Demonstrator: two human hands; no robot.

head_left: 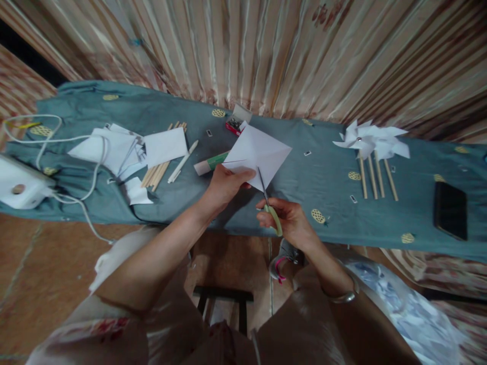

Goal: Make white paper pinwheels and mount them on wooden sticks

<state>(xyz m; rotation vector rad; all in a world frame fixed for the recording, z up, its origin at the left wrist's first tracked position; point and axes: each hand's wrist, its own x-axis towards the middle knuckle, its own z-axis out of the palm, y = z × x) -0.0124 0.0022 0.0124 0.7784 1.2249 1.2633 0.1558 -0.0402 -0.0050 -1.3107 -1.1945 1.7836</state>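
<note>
A white square of paper (262,147), creased along its diagonals, is turned corner-down above the cloth. My left hand (228,183) pinches its lower left side, thumb on top. A dark slit runs in from the left corner. My right hand (289,220) grips scissors (274,219) with yellow-green handles, their blades at the paper's lower corner. Partly behind the paper lie a green and white tube (213,163) and a small open red box (233,125) of tiny metal pieces.
Wooden sticks (154,177), a white pen (183,161) and paper sheets (166,145) lie left, near a white device (23,182) with cables. Paper pinwheels (365,139) on sticks and a black phone (450,210) lie right on the teal cloth (323,187).
</note>
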